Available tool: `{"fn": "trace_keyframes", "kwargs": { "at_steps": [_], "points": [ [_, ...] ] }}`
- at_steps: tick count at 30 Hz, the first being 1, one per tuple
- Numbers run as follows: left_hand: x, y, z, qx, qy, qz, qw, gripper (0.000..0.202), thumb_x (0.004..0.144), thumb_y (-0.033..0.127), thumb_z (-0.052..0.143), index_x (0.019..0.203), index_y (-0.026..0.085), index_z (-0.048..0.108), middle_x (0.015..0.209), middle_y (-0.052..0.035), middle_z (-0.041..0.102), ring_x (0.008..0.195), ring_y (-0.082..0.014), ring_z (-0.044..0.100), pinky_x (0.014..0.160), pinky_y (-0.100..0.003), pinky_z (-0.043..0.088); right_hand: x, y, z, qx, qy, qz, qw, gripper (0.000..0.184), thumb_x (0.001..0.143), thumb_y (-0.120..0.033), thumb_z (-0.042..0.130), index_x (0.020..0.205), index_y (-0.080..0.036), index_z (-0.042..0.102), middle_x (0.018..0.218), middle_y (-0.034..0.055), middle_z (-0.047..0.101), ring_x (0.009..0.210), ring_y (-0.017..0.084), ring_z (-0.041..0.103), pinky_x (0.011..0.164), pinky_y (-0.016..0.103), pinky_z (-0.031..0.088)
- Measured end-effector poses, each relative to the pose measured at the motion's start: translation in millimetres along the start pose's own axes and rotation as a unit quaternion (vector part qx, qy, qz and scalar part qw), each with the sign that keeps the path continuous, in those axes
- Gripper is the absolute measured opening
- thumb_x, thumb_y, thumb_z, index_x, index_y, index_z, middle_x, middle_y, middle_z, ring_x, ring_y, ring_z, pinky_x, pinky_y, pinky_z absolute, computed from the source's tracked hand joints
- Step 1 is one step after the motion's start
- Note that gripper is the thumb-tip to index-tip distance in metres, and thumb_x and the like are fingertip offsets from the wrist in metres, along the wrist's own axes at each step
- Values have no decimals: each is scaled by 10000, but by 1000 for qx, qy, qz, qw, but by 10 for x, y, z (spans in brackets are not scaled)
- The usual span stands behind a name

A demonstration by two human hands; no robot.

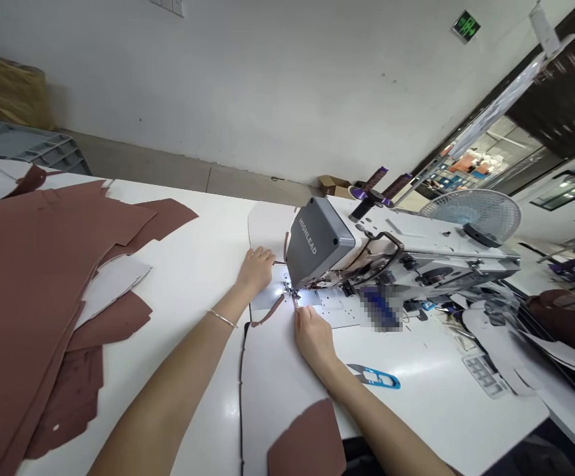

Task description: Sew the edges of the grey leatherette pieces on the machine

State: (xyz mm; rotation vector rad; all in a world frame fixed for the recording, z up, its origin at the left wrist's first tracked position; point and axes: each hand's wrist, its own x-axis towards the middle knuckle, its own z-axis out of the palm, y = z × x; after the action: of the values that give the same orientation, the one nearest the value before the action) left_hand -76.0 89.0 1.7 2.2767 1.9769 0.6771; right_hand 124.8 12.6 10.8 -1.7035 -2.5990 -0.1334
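A white-backed leather piece [272,370] with a brown face showing at its near end lies across the table up to the sewing machine [327,244]. My right hand [313,334] is closed, its fingertips pinching the piece's edge just in front of the presser foot [294,294]. My left hand [256,270] is beside the needle area on the far left side, fingers bent and together near a thin dark bar. What its fingertips hold, if anything, is hidden. A narrow brown strip [270,311] lies along the piece near the metal plate [262,301].
Brown leather panels [53,264] are piled on the left of the table. Blue-handled thread snips [379,377] lie right of my right forearm. Thread spools [374,178] stand on the machine, with a fan [476,211] behind. White cut pieces [495,344] lie at the right.
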Motion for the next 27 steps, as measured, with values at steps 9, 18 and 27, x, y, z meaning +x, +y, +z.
{"fn": "trace_keyframes", "kwargs": {
  "at_steps": [9,18,27],
  "points": [
    [-5,18,-3,14,23,-16,1000,422,838,83,332,1170,182,572,1297,-88,538,1248,-262,371,1046,-474,225,-19,-71,-77,43,5,7,999,211,941,-145,334,873,-162,533,776,22,550,620,134,480,544,255,236],
    [29,-2,36,21,24,-18,999,413,827,78,351,1152,186,582,1295,-81,542,1231,-257,378,1030,-465,227,-6,-201,-33,29,17,17,999,218,922,-135,316,826,-156,510,747,29,534,559,132,452,527,262,221],
    [-80,60,-47,42,22,-7,999,341,829,71,379,1033,188,625,1143,-104,601,1071,-254,463,896,-438,301,-105,-37,-86,34,10,-15,999,234,962,-224,347,1069,-180,550,865,36,574,665,148,525,515,244,263]
  ]
}}
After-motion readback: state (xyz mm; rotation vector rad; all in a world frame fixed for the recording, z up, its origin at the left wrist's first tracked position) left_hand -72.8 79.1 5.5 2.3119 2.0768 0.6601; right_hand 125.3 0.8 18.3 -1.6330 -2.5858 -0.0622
